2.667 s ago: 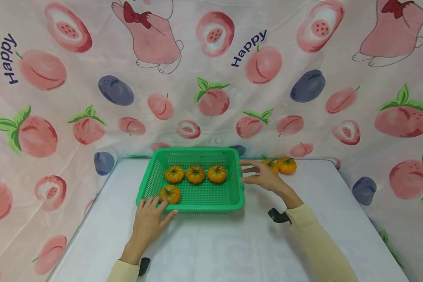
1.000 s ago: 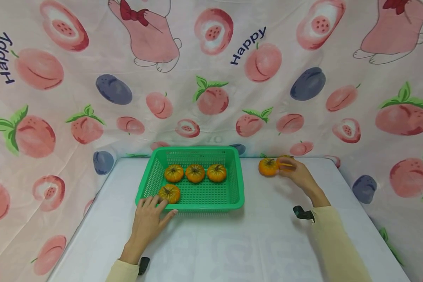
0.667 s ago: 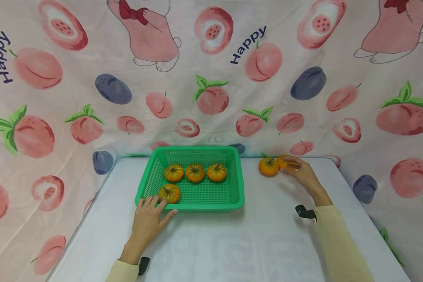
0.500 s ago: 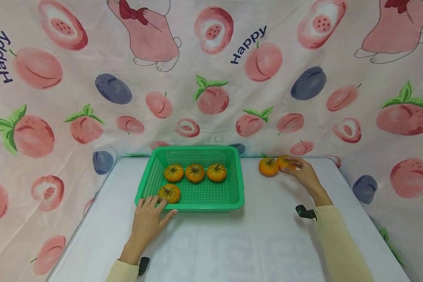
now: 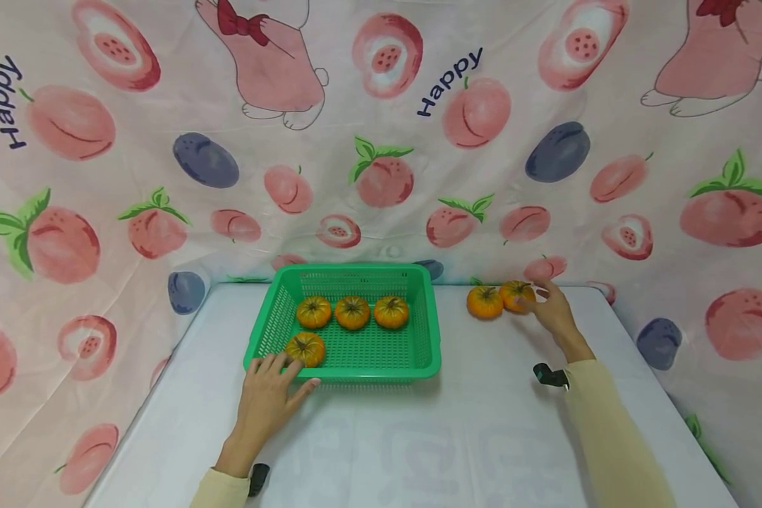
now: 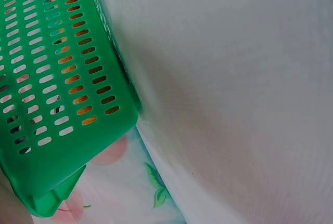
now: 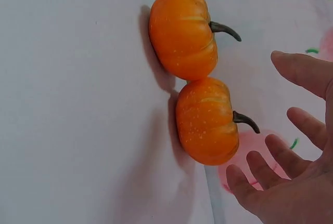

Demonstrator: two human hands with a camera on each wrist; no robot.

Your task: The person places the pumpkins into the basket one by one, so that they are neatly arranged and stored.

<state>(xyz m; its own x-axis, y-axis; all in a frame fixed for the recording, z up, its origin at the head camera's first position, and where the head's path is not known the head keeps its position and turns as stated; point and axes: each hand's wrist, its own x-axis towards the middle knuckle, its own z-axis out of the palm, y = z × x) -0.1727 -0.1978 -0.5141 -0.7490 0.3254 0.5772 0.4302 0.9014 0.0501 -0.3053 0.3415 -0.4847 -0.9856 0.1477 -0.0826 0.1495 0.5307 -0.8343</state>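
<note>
My left hand (image 5: 268,396) rests on the near left corner of the green plastic basket (image 5: 381,374), fingers over the rim and thumb spread in front. Inside lie several small orange pumpkins; the front one (image 5: 306,348) is just beyond these fingertips. My right hand (image 5: 554,310) is at the right side of a pumpkin (image 5: 514,297) at the back of the table. In the right wrist view its fingers (image 7: 283,156) are spread, with a gap between them and that pumpkin (image 7: 207,122). A second pumpkin (image 5: 485,303) touches it on the left.
The white table (image 5: 387,444) ends at a hanging cloth (image 5: 330,155) printed with peaches, close behind the basket and the two loose pumpkins. A dark wrist camera (image 5: 549,375) sits by the right sleeve.
My right hand has gone from beside the basket to the right-hand pumpkin, covered part of it, then spread its fingers and drawn slightly right. The pumpkins and my left hand have stayed put.
</note>
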